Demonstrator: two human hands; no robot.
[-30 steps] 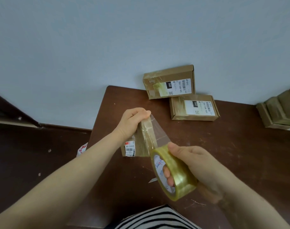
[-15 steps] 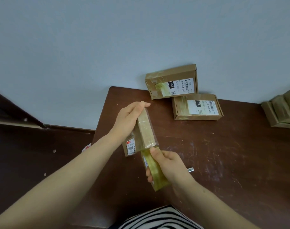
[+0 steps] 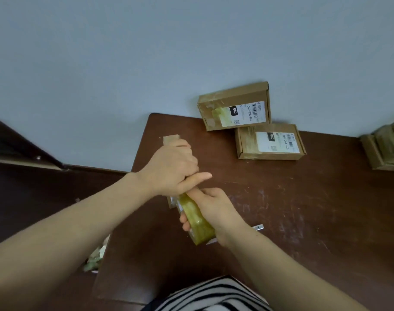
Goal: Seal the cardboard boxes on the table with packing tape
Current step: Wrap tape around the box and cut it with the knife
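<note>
Cardboard box [image 3: 171, 140] hides mostly under the gripping left hand [image 3: 171, 173]; right hand [image 3: 216, 209] fingers [image 3: 184, 221] curl round the tape roll [image 3: 197, 217].

Tape roll [image 3: 198, 223] yellow-green, boxes [image 3: 234, 104] tan w/ white labels [image 3: 245, 113], table [image 3: 303, 209] dark brown, wall [image 3: 146, 52] pale blue-grey, shirt [image 3: 214, 295] black/white stripes

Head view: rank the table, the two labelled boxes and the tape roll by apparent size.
Largest: table.
Next: leaning box and flat box, which look alike, so unranked.
Smallest: tape roll, though it is edge-on and nearer the camera.
</note>
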